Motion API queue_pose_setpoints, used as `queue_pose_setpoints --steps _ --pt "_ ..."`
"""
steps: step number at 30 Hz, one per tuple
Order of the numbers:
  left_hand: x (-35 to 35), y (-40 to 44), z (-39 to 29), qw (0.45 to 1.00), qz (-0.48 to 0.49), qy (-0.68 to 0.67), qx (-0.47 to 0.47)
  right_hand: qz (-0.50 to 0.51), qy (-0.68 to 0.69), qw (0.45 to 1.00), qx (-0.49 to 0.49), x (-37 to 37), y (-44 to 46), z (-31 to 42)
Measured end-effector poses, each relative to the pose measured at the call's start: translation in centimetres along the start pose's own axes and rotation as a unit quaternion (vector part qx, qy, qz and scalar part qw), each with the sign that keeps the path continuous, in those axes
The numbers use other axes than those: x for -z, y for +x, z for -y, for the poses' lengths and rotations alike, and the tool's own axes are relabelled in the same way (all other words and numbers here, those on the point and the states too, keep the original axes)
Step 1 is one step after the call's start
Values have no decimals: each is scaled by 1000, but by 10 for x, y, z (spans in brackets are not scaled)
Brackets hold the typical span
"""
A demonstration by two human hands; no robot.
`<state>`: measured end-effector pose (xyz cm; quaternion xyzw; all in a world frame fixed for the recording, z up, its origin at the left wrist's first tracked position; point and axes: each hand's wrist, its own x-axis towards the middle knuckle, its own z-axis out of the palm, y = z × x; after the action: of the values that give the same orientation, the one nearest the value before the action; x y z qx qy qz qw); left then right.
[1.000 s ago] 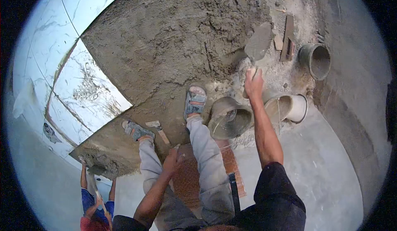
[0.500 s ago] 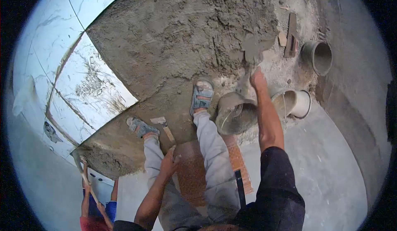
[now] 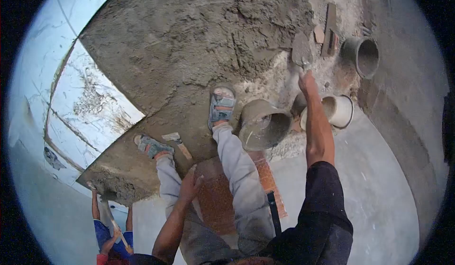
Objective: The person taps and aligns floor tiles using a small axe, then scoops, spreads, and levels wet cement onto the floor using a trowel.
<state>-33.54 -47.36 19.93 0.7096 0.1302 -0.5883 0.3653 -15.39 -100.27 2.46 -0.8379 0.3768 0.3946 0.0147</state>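
My right hand point(image 3: 308, 82) is closed around the handle of a pointed trowel point(image 3: 302, 51). The trowel's grey, mortar-smeared blade is over rubble at the right edge of the wet mortar bed point(image 3: 189, 32). Low by my left leg, my left hand point(image 3: 190, 185) holds nothing that I can see, its thumb apart from the fingers. Just beyond its fingertips a hammer-like tool point(image 3: 182, 147) with a pale wooden handle lies on the mortar, apart from the hand. My sandalled feet stand on the mortar.
A mortar-coated bucket point(image 3: 259, 141) and a white bucket point(image 3: 348, 111) lie near my right arm, another bucket point(image 3: 350, 51) beyond. A straight bar point(image 3: 330, 21) and a tile shard point(image 3: 319, 34) lie close to the trowel. Marble-look tiles point(image 3: 90, 94) border the left. A co-worker point(image 3: 106, 236) holds a long-handled tool.
The trowel has come off the mortar surface and moved right, towards the bar and shard. The view has shifted slightly. The co-worker's long-handled tool has drawn back towards their body.
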Motion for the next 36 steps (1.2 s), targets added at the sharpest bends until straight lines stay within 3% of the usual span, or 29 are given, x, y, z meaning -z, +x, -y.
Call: queue_pose_setpoints --steps 1,2,4,5,6,8,9,11,12,13,15,16,18,19,21,23,25,27,29,31,33,35,36 --pt "-3 5 -3 1000 4 1 -2 -14 51 999 11 -17 20 -5" --pt "-5 9 -5 1000 6 13 -6 -33 107 978 175 -53 47 -23" --pt "-7 14 -13 1000 9 27 -8 -69 235 966 82 -68 39 26" --pt "-8 14 -20 999 32 29 17 -10 457 889 -16 -52 22 69" --pt "-9 17 -26 997 52 30 42 48 649 751 -112 -19 9 110" --pt "-14 18 -27 999 25 22 -1 162 815 556 -33 21 27 154" --pt "-17 21 -27 999 -4 11 -48 147 811 566 -10 39 43 174" --pt "-22 21 -26 999 -21 -2 -48 135 800 584 20 73 73 204" --pt "-24 25 -27 997 -42 -14 -55 111 765 634 5 96 83 217" --pt "-24 25 -30 997 -48 -14 -54 115 766 633 10 111 91 226" --pt "-26 25 -38 998 -58 -3 -7 106 684 719 62 129 108 237" --pt "-27 26 -45 998 -60 -1 -3 110 686 717 60 129 117 239" --pt "-27 31 -56 999 -33 4 -9 94 566 814 92 130 132 231" --pt "-34 32 -52 999 -31 8 -10 92 569 812 88 129 136 217" --pt "-49 34 -39 996 -48 74 -30 -29 341 907 245 115 133 179" --pt "-37 38 -67 999 -29 41 -21 -147 74 913 374 96 123 132" --pt "-32 37 -79 1000 -16 2 -12 -154 97 932 314 75 104 90" --pt "-27 33 -76 999 -23 4 -29 16 156 969 189 42 96 46" --pt "-17 30 -88 998 -37 2 -41 -98 158 966 179 5 79 2" --pt "-13 16 -92 998 -42 -4 -47 -17 214 974 67 38 11 0" --pt "-5 4 -85 1000 -5 12 19 -140 224 960 91 52 -42 1" --pt "-4 -7 -63 1000 -23 16 7 -304 254 913 92 57 -87 12" --pt "-4 -18 -50 999 -33 25 -12 -289 261 915 107 49 -92 19"
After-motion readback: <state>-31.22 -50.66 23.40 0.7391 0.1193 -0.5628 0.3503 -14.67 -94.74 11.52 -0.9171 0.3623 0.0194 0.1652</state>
